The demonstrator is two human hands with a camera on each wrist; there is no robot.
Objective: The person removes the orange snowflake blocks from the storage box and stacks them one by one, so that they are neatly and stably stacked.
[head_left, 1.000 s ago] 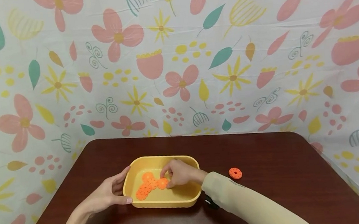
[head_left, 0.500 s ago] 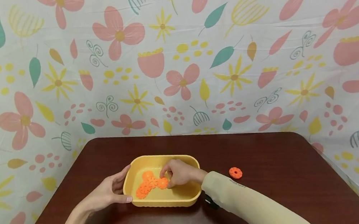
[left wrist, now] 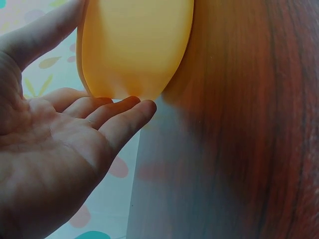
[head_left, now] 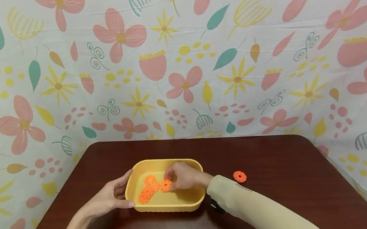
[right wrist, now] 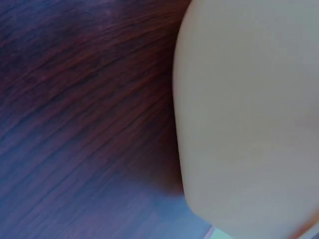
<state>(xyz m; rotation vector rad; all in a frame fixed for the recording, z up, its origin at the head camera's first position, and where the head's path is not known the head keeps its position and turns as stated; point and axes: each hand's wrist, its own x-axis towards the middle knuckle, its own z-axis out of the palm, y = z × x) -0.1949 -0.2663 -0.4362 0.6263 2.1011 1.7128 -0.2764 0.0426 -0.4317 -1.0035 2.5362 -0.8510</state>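
Note:
A yellow plastic tub (head_left: 175, 206) stands on the dark table. My left hand (head_left: 103, 199) grips its left end, thumb near the front corner and fingers at the back corner; the left wrist view shows those fingertips against the tub's wall (left wrist: 139, 45). Inside the tub, my right hand (head_left: 184, 176) pinches an orange notched plastic disc (head_left: 165, 185), which is tipped so its centre hole shows. Several similar orange discs (head_left: 146, 194) lie overlapping in the left half of the tub. A blurred pale curved surface (right wrist: 244, 109) takes up much of the right wrist view, hiding the right fingers.
One more orange disc (head_left: 239, 176) lies on the wooden table (head_left: 277, 194), right of the tub. A floral cloth (head_left: 178, 56) hangs behind the table's far edge. The right forearm crosses the front right of the table.
The disc at my right fingertips has tipped up slightly, and its hole has come into sight. My left hand and the tub stay in place.

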